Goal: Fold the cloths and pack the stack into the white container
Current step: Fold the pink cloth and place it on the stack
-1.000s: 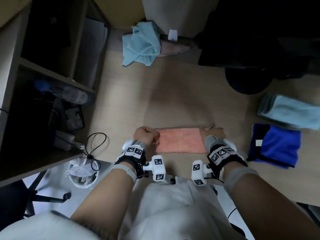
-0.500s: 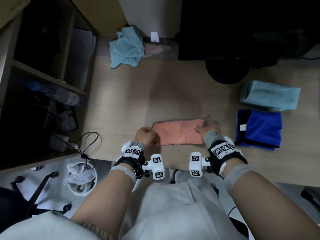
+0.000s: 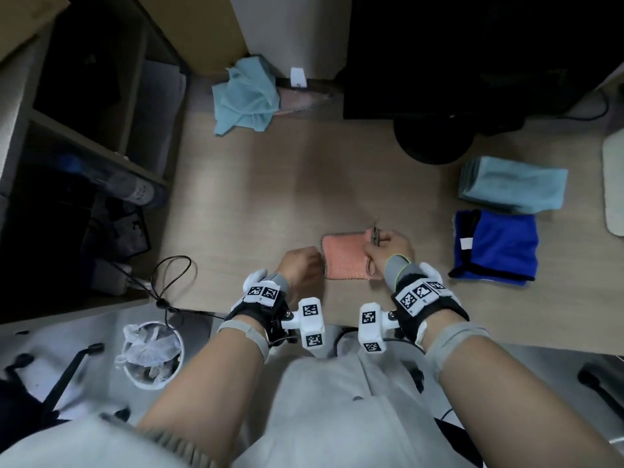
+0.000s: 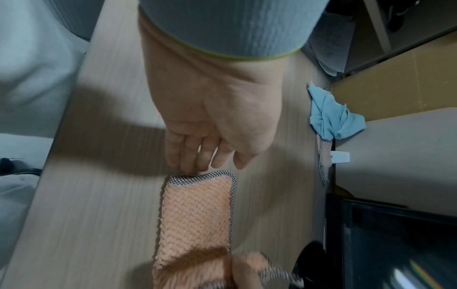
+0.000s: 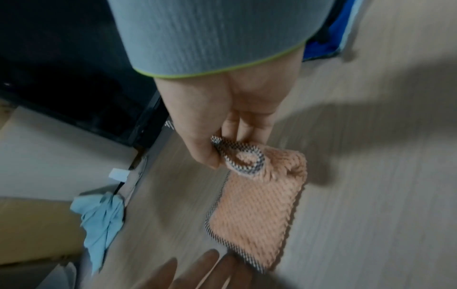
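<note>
An orange cloth with a checked border lies folded near the desk's front edge. My right hand pinches its right end between thumb and fingers and holds that end lifted and curled over. My left hand is at the cloth's left edge with fingers nearly straight, the fingertips touching the border. A folded light blue cloth and a folded dark blue cloth lie to the right. Part of a white container shows at the right edge.
A crumpled light blue cloth lies at the back over a pink one. A black monitor stand is at the back right. Shelving lines the left side, with a cable and a bin below the desk edge.
My right hand has lifted the orange cloth's right end and carried it leftward, so the cloth lies shorter. My left hand has let go of the left end and straightened its fingers.
</note>
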### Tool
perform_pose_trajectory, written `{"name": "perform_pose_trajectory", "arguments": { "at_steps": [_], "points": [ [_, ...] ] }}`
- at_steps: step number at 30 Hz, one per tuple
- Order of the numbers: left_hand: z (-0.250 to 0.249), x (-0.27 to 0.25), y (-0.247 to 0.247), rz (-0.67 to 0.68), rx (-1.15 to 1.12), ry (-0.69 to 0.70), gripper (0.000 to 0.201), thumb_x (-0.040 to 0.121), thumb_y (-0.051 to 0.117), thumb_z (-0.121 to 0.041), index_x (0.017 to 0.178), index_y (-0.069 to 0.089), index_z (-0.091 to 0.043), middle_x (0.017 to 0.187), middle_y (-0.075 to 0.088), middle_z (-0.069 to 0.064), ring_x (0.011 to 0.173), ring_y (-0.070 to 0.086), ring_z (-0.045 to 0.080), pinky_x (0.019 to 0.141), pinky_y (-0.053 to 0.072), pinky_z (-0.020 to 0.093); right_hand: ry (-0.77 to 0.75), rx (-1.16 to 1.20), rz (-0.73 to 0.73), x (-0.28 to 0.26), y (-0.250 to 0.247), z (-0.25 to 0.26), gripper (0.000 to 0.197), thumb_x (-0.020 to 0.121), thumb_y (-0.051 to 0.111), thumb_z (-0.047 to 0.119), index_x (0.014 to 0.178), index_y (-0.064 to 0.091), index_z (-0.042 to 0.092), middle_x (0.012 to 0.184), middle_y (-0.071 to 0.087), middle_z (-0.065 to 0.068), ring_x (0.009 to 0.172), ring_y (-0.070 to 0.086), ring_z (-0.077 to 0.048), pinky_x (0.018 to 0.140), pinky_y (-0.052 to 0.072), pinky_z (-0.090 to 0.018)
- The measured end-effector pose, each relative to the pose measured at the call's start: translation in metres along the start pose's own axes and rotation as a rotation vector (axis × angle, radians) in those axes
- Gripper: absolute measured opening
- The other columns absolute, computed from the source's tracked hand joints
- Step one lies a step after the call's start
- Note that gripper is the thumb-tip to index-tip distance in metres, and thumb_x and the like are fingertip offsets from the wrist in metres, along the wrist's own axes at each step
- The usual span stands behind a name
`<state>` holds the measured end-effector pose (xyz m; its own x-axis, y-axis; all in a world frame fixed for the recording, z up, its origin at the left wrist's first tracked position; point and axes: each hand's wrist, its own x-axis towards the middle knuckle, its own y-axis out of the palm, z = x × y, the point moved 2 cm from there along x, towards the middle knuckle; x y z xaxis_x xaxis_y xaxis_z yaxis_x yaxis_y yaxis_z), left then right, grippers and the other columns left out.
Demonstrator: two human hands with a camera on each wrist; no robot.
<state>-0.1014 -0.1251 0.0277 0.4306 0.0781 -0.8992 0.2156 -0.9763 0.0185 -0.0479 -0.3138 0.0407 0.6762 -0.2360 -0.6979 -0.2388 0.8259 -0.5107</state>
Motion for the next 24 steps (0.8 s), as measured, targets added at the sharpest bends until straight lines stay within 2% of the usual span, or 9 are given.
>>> {"name": "perform_pose_trajectory", "arguments": {
  "at_steps": [2,4,6,9,13,15,19,22,24],
  "points": [
    [0.002,0.007,-0.006,0.039,-0.012,-0.027,0.016,0.096,0.050,-0.019,0.088,0.063,-0.013,0.088,0.067,0.005,0.083,0.065,0.023,0.078,0.050,0.030,0.027,-0.005,0.059,-0.002,0.021,0.011,0.021,0.074,0.074,0.019,0.086,0.061,0.029,0.092,0.070,0.002,0.080,0.068,-0.020,0.078,0.059,-0.038],
    [-0.001,0.009,-0.009,0.071,-0.002,-0.041,0.018,0.098,0.050,-0.024,0.095,0.064,-0.013,0.097,0.069,0.003,0.101,0.065,0.026,0.094,0.049,0.038,0.029,-0.008,0.086,-0.003,0.036,0.017,0.023,0.072,0.077,0.023,0.077,0.057,0.033,0.089,0.069,0.004,0.079,0.069,-0.024,0.071,0.060,-0.045],
    [-0.007,0.013,-0.014,0.095,-0.009,-0.071,0.020,0.099,0.048,-0.027,0.101,0.063,-0.013,0.103,0.068,0.002,0.105,0.063,0.025,0.102,0.045,0.042,0.049,-0.034,0.139,-0.003,0.055,0.021,0.019,0.071,0.077,0.030,0.077,0.059,0.031,0.087,0.071,0.003,0.074,0.069,-0.025,0.066,0.060,-0.042],
    [-0.013,0.020,-0.023,0.148,0.001,-0.105,0.024,0.099,0.048,-0.030,0.111,0.061,-0.013,0.115,0.064,0.004,0.105,0.060,0.022,0.095,0.045,0.036,0.071,-0.097,0.191,-0.002,0.077,0.023,0.007,0.078,0.065,0.030,0.084,0.067,0.028,0.093,0.074,0.001,0.077,0.067,-0.021,0.073,0.055,-0.026],
    [-0.023,0.030,-0.022,0.184,0.057,-0.095,0.020,0.100,0.046,-0.024,0.111,0.060,-0.015,0.126,0.063,0.006,0.109,0.059,0.021,0.101,0.044,0.040,0.113,-0.120,-0.167,0.003,0.053,0.024,0.018,0.079,0.051,0.029,0.086,0.068,0.029,0.080,0.069,0.001,0.074,0.066,-0.026,0.075,0.057,-0.032],
    [-0.026,0.033,-0.020,0.186,0.102,-0.092,0.016,0.100,0.047,-0.021,0.106,0.061,-0.015,0.128,0.062,0.008,0.110,0.059,0.022,0.104,0.044,0.042,0.137,-0.120,-0.253,0.006,0.040,0.017,0.021,0.077,0.052,0.028,0.095,0.062,0.027,0.088,0.068,0.000,0.079,0.064,-0.027,0.077,0.055,-0.031],
    [-0.026,0.032,-0.014,0.167,0.154,-0.055,0.013,0.098,0.049,-0.020,0.104,0.061,-0.016,0.115,0.064,0.005,0.104,0.059,0.021,0.104,0.046,0.041,0.286,-0.170,-0.104,0.013,0.031,0.002,0.065,0.073,0.070,0.034,0.128,0.048,0.007,0.121,0.060,-0.014,0.106,0.061,-0.034,0.091,0.049,-0.035],
    [-0.022,0.027,-0.009,0.140,0.183,-0.022,0.011,0.096,0.051,-0.018,0.097,0.062,-0.018,0.092,0.062,0.001,0.088,0.057,0.016,0.091,0.046,0.034,0.291,-0.050,0.088,0.011,0.035,-0.009,0.066,0.070,0.078,0.034,0.122,0.057,0.000,0.115,0.065,-0.013,0.100,0.063,-0.030,0.085,0.048,-0.030],
    [-0.018,0.023,-0.004,0.136,0.218,-0.009,0.011,0.093,0.052,-0.015,0.092,0.061,-0.021,0.091,0.058,0.003,0.088,0.054,0.018,0.077,0.044,0.029,0.242,0.018,0.143,0.007,0.030,-0.010,0.054,0.068,0.079,0.034,0.111,0.064,0.005,0.106,0.069,-0.011,0.095,0.065,-0.030,0.088,0.052,-0.036]
  ]
}}
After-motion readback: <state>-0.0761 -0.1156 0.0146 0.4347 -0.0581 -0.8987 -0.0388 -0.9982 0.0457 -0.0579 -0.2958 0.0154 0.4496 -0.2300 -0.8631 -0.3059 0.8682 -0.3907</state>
